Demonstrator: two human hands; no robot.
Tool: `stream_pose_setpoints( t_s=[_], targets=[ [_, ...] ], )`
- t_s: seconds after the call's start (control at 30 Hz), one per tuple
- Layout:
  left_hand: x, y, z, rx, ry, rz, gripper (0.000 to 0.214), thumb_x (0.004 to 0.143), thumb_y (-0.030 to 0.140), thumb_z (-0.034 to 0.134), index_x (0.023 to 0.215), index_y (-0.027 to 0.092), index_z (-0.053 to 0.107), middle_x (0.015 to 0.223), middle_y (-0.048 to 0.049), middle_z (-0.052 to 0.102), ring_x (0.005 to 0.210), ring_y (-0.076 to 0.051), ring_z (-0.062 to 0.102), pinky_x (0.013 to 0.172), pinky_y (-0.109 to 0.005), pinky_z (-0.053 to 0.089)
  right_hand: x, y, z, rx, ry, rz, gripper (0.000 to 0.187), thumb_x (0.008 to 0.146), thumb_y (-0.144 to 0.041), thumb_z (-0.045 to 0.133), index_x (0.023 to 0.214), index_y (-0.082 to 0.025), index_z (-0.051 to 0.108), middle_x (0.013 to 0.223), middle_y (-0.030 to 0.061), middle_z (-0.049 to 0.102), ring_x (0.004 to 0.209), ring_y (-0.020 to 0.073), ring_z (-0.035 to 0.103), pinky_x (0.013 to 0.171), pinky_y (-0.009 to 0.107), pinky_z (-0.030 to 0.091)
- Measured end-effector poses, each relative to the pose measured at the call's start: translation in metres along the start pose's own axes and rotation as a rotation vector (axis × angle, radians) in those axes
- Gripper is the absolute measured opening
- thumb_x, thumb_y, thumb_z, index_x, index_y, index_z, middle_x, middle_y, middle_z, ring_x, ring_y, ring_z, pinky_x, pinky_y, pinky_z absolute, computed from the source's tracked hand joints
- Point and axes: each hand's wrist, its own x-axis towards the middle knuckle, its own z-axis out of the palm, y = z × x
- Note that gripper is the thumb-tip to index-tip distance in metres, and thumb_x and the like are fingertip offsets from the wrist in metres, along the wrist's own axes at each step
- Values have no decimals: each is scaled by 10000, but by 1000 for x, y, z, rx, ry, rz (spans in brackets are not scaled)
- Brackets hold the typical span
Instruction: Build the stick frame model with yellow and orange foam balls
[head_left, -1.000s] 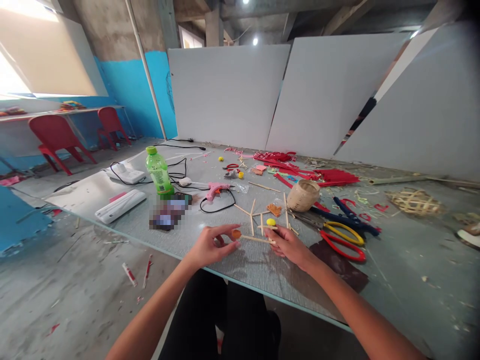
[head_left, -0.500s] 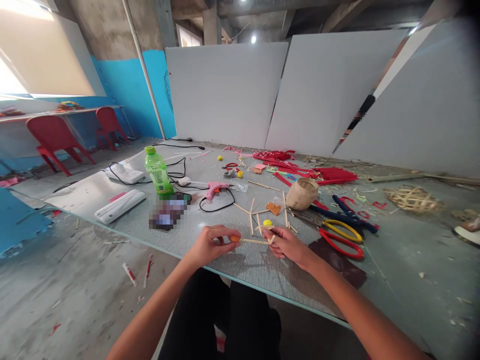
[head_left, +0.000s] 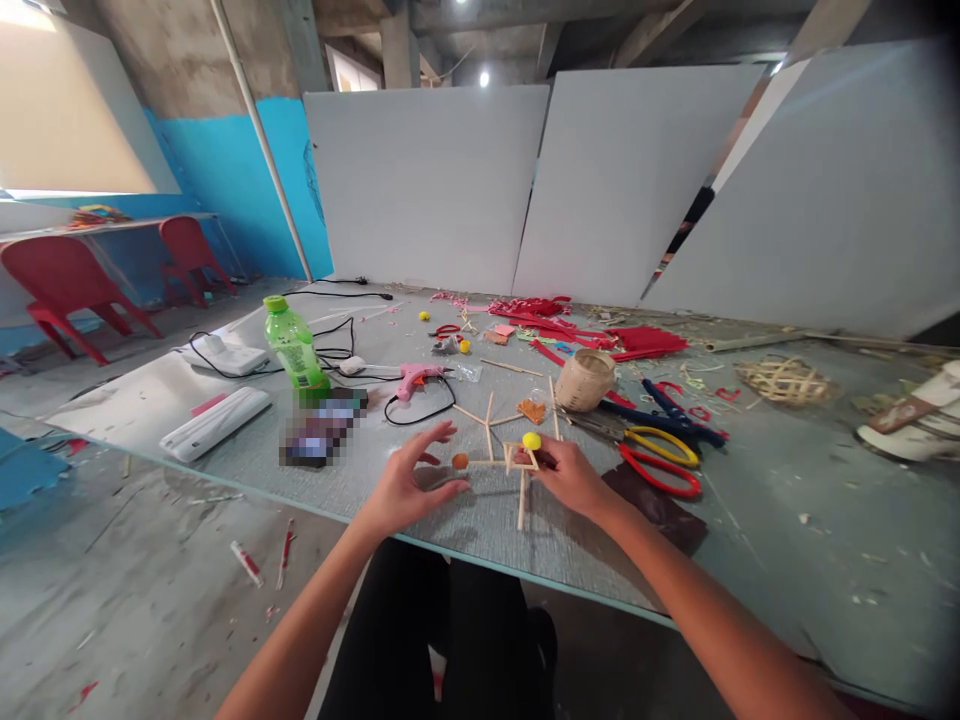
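Between the fingers of my right hand (head_left: 566, 475) is a small frame of thin wooden sticks (head_left: 523, 460), held a little above the table. A yellow ball (head_left: 532, 441) shows at its top, and one stick hangs downward. Another stick reaches left and ends in a small orange round piece (head_left: 460, 461). My left hand (head_left: 411, 480) is beside that orange end, thumb and fingers apart, with nothing in it. Behind the frame, more joined sticks (head_left: 489, 425) lie on the table near an orange scrap (head_left: 532, 411).
A pink glue gun (head_left: 414, 380), a phone (head_left: 324, 428) and a green bottle (head_left: 295, 345) stand or lie to the left. On the right are a bamboo cup (head_left: 586, 380), red-handled scissors (head_left: 660, 474), yellow-handled pliers (head_left: 660, 445) and a woven piece (head_left: 784, 381).
My left hand has let go of the orange piece and opened, moving slightly left. The stick frame has turned in my right hand, and a downward stick now shows. The view has shifted right.
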Motion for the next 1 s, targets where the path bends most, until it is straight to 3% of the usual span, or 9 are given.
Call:
stream_pose_setpoints(
  t_s=[0.1,0.23,0.4,0.43,0.53,0.67,0.77,0.87,1.0],
  targets=[
    [0,1,-2,25,23,-15,517,945,289,676,1446,244,556,1457,-129,613,1312,-281,598,1022,-431,541,-2,0,1,-111,-20,-25,273,951,-484,644,876,-222,668,812,32,722,722,207,638,676,302,466],
    [0,-1,-4,-8,0,-55,470,944,210,565,1414,223,568,1438,-124,626,1325,-278,589,1037,-440,513,-3,-7,3,-270,-32,-66,311,974,-464,628,778,-225,588,696,-8,628,619,159,523,610,274,364],
    [0,-5,-3,-50,30,-124,456,902,156,494,1341,219,599,1396,-95,652,1307,-241,599,1039,-414,496,-3,-16,-3,-369,-108,-53,135,946,-354,653,912,-225,642,731,-22,618,634,145,511,620,263,357],
    [0,-6,-2,-54,44,-137,459,897,151,482,1336,218,600,1378,-91,662,1286,-235,610,1028,-409,500,-3,-18,-8,-356,-157,-22,129,919,-339,682,984,-230,662,754,-22,632,645,147,520,621,260,371],
    [1,-10,-2,-69,87,-172,471,889,150,457,1334,205,600,1320,-88,688,1199,-222,645,973,-394,518,-10,-27,-33,-278,-302,85,389,863,-302,727,1243,-254,660,926,10,713,722,161,594,659,260,444],
    [2,-14,-2,-80,112,-180,475,864,129,433,1297,186,621,1261,-91,711,1109,-208,665,905,-365,527,-12,-46,-75,-333,-212,120,415,945,-320,624,1356,-264,649,1037,58,753,863,206,684,770,299,506],
    [1,-15,-2,-94,131,-175,457,857,126,431,1263,179,634,1211,-88,724,1057,-201,674,878,-353,529,12,-60,-89,-574,-144,150,389,1015,-317,532,1379,-235,640,1040,84,773,895,222,710,794,310,515],
    [1,-13,-3,-107,137,-185,449,850,131,435,1248,175,637,1165,-84,729,1007,-197,672,848,-344,528,56,-60,-80,-946,-160,211,387,1040,-179,455,1386,-153,627,1231,164,738,1098,252,687,927,338,494],
    [1,-11,-4,-124,141,-209,432,852,140,429,1226,173,644,1115,-77,736,952,-190,676,817,-330,522,106,-39,-58,-1077,-263,377,297,983,-214,642,1254,-96,677,1180,203,726,1060,286,697,908,407,546]
  ],
)
